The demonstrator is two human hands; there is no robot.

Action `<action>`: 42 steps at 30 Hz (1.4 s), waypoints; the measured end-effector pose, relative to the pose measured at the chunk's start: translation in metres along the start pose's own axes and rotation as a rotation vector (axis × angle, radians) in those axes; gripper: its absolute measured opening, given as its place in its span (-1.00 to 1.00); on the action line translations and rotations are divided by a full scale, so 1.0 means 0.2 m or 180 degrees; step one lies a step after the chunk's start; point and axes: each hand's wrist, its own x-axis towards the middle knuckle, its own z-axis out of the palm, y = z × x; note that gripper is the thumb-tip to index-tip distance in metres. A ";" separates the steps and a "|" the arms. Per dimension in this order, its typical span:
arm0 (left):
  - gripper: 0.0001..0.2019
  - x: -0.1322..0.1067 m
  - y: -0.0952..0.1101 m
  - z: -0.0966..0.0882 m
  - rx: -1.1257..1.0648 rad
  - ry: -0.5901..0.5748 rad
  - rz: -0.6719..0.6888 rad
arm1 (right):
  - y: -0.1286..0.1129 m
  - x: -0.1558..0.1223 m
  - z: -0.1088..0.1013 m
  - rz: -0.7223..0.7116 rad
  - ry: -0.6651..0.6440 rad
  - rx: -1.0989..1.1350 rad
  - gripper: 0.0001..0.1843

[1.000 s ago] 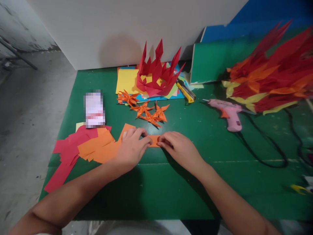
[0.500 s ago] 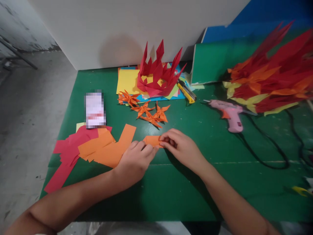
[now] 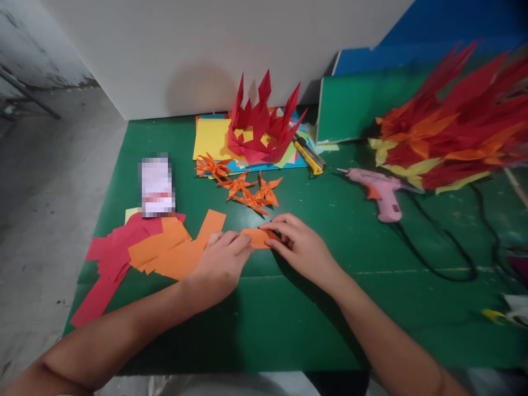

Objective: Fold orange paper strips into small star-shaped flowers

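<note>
A small folded piece of orange paper (image 3: 258, 238) lies on the green table between my hands. My left hand (image 3: 220, 263) is closed at its left end, fingertips pressing it down. My right hand (image 3: 299, 242) pinches its right end between thumb and fingers. Left of my hands, orange paper strips (image 3: 173, 256) overlap red paper strips (image 3: 119, 247). Just beyond the folded paper sit several orange folded paper flowers (image 3: 247, 190). Behind them a red folded paper crown (image 3: 264, 129) stands on a stack of coloured paper (image 3: 210, 137).
A pixelated phone (image 3: 157, 187) lies at the left, touching the strips. A yellow box cutter (image 3: 310, 157) rests beside the stack. At the right are a pink glue gun (image 3: 383, 192) with a black cord and a large red, orange and yellow paper piece (image 3: 449, 132). A white board (image 3: 198, 49) stands behind.
My right fingers have shifted slightly left along the folded paper, and my left fingertips have drawn back a little to its left end. The whole view has moved slightly.
</note>
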 end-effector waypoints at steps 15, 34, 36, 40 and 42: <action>-0.67 -0.01 -0.02 0.03 -0.0404 0.0184 0.0329 | -0.04 0.02 0.08 -0.0351 0.0530 -0.0426 -0.83; -0.70 -0.03 -0.01 0.03 -0.0117 0.0302 0.0229 | -0.06 -0.03 0.08 -0.1108 0.0492 -0.1655 -0.65; -0.71 -0.04 -0.01 0.02 0.0000 0.0239 0.0157 | -0.06 -0.04 0.09 -0.1206 0.0517 -0.1732 -0.66; -0.68 -0.06 0.00 0.02 0.0209 0.0221 0.0078 | -0.04 -0.07 0.09 -0.1270 0.0443 -0.1954 -0.67; -0.66 -0.07 0.00 0.02 0.0261 0.0258 0.0109 | -0.04 -0.08 0.09 -0.1313 0.0454 -0.1958 -0.67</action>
